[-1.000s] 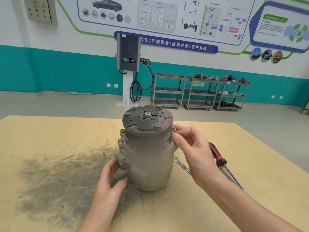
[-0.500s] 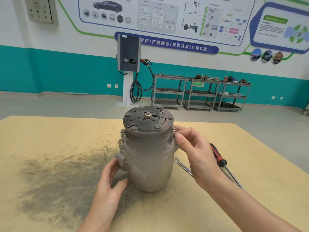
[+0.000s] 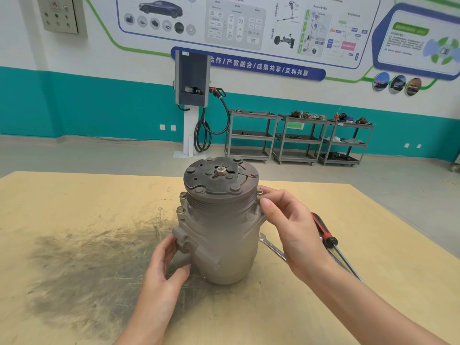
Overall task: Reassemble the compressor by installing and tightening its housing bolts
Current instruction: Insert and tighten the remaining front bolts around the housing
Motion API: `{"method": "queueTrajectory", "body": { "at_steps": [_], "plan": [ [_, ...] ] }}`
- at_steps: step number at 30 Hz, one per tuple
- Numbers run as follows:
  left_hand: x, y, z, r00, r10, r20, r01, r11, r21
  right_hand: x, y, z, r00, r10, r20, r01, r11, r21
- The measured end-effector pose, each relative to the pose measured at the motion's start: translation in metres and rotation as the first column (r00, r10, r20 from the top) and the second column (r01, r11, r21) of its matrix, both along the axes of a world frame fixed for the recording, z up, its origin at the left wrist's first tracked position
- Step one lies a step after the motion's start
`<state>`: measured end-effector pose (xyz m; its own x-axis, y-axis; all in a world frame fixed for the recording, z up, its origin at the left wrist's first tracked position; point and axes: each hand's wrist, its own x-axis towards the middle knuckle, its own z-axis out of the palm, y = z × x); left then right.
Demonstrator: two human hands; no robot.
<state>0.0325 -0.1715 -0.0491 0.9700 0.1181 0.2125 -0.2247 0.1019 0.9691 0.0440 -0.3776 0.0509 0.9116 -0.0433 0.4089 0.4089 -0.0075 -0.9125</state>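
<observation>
A grey metal compressor [image 3: 219,235] stands upright on the wooden table [image 3: 74,200], its rusty clutch plate facing up. Two housing bolts [image 3: 180,209] stick up at its left flange. At the right flange another bolt [image 3: 259,191] stands raised, and my right hand [image 3: 291,225] pinches it with thumb and fingertips. My left hand [image 3: 164,267] holds the lower left side of the compressor body, thumb under the port block.
A wrench [image 3: 271,246] lies on the table behind my right hand. A red and black screwdriver [image 3: 326,232] lies to its right. A dark greasy stain [image 3: 82,270] covers the table's left part. Metal carts [image 3: 298,138] stand by the far wall.
My right hand's fingers have shifted slightly around the right bolt. The compressor and my left hand stay in place.
</observation>
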Motion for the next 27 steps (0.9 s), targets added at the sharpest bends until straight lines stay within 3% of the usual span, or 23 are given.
{"method": "queueTrajectory", "body": {
  "at_steps": [6,13,27],
  "plan": [
    [0.000,-0.001,0.001,1.000,0.004,0.007,-0.004,1.000,-0.010,0.004,0.002,-0.001,1.000,-0.016,0.001,0.016,0.998,0.066],
    [0.004,0.001,-0.005,1.000,0.000,0.001,0.000,1.000,-0.003,0.001,0.000,-0.003,1.000,-0.011,-0.007,0.011,1.000,0.011],
    [0.009,0.003,-0.013,1.000,0.002,0.004,-0.002,1.000,-0.002,0.003,-0.001,-0.003,1.000,-0.010,-0.002,0.010,0.999,0.046]
  ]
}}
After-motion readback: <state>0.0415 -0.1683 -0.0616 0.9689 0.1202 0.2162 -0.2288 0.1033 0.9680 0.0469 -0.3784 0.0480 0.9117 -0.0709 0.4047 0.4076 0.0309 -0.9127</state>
